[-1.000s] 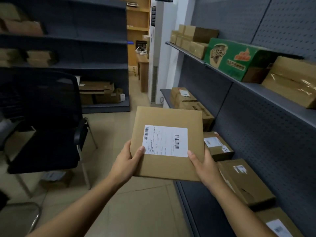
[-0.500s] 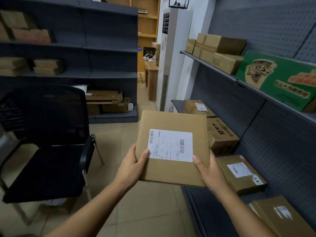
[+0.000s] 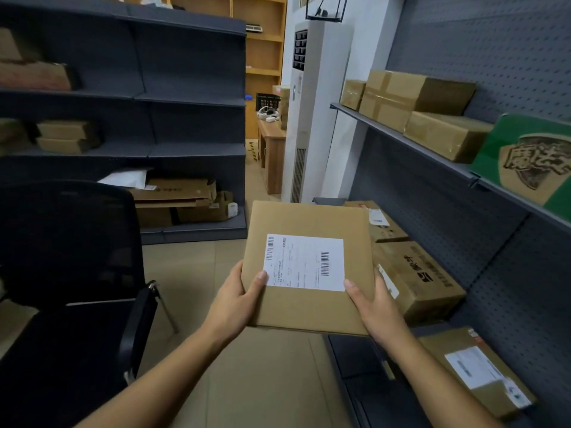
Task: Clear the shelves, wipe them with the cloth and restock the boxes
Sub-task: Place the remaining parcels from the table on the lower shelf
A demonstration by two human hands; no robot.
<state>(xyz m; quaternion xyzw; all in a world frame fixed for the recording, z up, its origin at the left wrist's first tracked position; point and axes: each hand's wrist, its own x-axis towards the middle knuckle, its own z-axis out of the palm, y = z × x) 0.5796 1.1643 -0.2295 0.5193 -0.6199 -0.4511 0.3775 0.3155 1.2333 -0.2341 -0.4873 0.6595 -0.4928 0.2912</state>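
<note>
A flat brown box is being held out in front of the person, over the tiled floor and just beside the bottom shelf on the right. It is being gripped at its two near corners. The left hand is being clamped on the near left corner with the thumb laid on top. The right hand is being clamped on the near right corner in the same way. The fingers underneath are being hidden by the cardboard, so only the thumbs' side of each pinch is being shown.

A white label is being carried on the box's top face. One barcode is being shown along its left edge and another near its right edge; the fine print is too small to be read. A thumb tip is being pressed at each lower corner of the label.

On the bottom shelf, a printed box is being shown just beyond the right hand. Large black characters are being displayed on its top, but they cannot be read with certainty. A far box with a small sticker is being shown behind it. A near box with a blurred white label is being shown closer in.

On the upper shelf, taped boxes are being stored beside a green box. A tan shield with bold stylised characters is being displayed on it, partly cut off by the frame.

To the left, a black chair is being shown before a dark rack, on which cartons are being kept.
</note>
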